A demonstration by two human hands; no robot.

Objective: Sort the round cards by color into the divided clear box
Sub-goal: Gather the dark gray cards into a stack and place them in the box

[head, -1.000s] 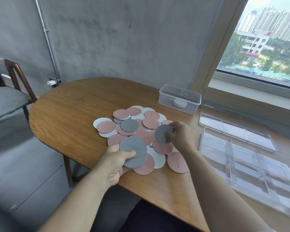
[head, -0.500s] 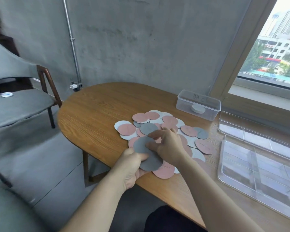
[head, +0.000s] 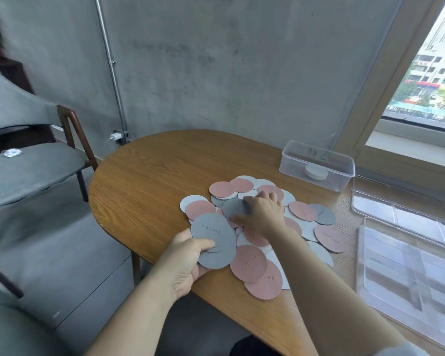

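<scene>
The round cards (head: pixel 248 263), pink, white and grey, lie overlapping in a loose pile on the near right part of the wooden desk (head: pixel 149 191). At the pile's near left edge the left hand (head: pixel 184 265) grips a small stack of grey cards (head: pixel 213 240), thumb on top and fingers curled underneath, with the stack tilted up off the desk. The right hand (head: pixel 263 214) reaches over the middle of the pile and pinches a darker grey card (head: pixel 233 208), thumb at its near edge and blurred fingertips on its far side. The divided clear box (head: pixel 401 265) sits open at the desk's right edge, well apart from the pile, and its clear lid (head: pixel 396 206) lies just behind it. Behind the pile stands a small clear tub (head: pixel 316 160) holding a white disc (head: pixel 316 173). A grey-cushioned wooden chair (head: pixel 36 170) stands to the left.
</scene>
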